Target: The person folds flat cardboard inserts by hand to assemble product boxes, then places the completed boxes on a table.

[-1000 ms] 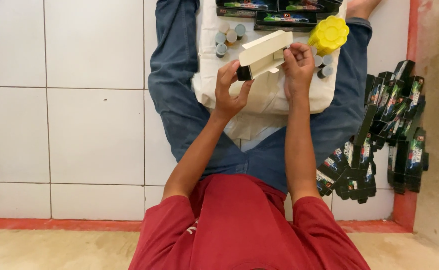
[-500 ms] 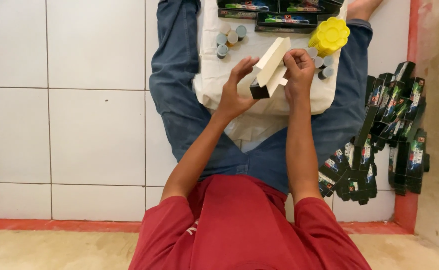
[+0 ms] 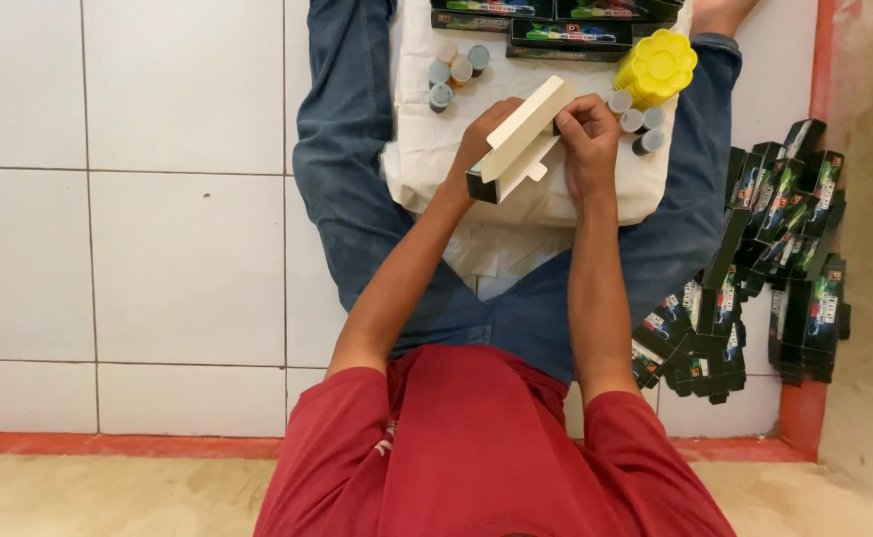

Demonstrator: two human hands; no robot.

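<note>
Here a seated person, viewed from above, folds a small carton (image 3: 519, 142) over the lap. Left: white floor tiles (image 3: 158, 249) with grey joints, bordered nearest the viewer by a red strip (image 3: 108, 445) and, past it, bare concrete. Centre: the left hand (image 3: 476, 139) has its grip closed on the carton's lower, dark-edged end, fingers wrapped behind it; the carton is long and narrow, its cream unprinted face turned to the camera, tilted with the far end higher and to the right, with a side flap standing open below it. The right hand (image 3: 585, 139) pinches the upper end, its grip closed on the board there. The carton is held clear of the white cloth (image 3: 426, 159) spread across the jeans-clad legs. On the cloth lie small capped jars (image 3: 451, 68) at the left and more jars (image 3: 635, 117) at the right, beside a yellow flower-shaped stack (image 3: 657, 66); dark printed boxes (image 3: 556, 25) lie along its far edge. Judged step: the carton is being erected, with flaps not yet tucked; the next move would call for steadying the body while pressing the open flap in squarely. Right: a heap of flat dark cartons (image 3: 765, 268) lies on the tiles, next to a red border (image 3: 804, 398) and rough concrete.
</note>
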